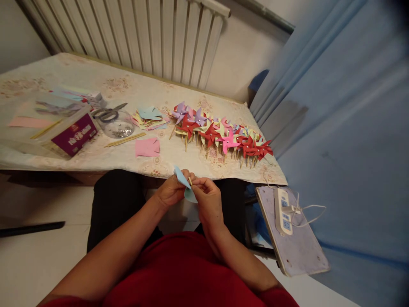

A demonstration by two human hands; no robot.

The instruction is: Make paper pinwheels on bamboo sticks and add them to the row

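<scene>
Over my lap, my left hand (173,187) pinches a folded light-blue paper pinwheel (182,177). My right hand (209,198) is closed on a thin wooden stick (190,181) whose end meets the paper. The paper partly hides the fingers of both hands. On the table in front lies a pink cut paper square (147,147). To its left are loose wooden sticks (125,140) and a clear dish of small metal pins (119,129). Finished pinwheels (211,134) in red, pink, purple and yellow stand in a dense group to the right.
Scissors (110,113) rest across the dish. A stack of coloured paper pieces (150,114) lies behind the pink square. At the left is a clear plastic bag with a purple label (75,134). A power strip (283,212) sits on a small board (300,251) by the blue curtain (345,140).
</scene>
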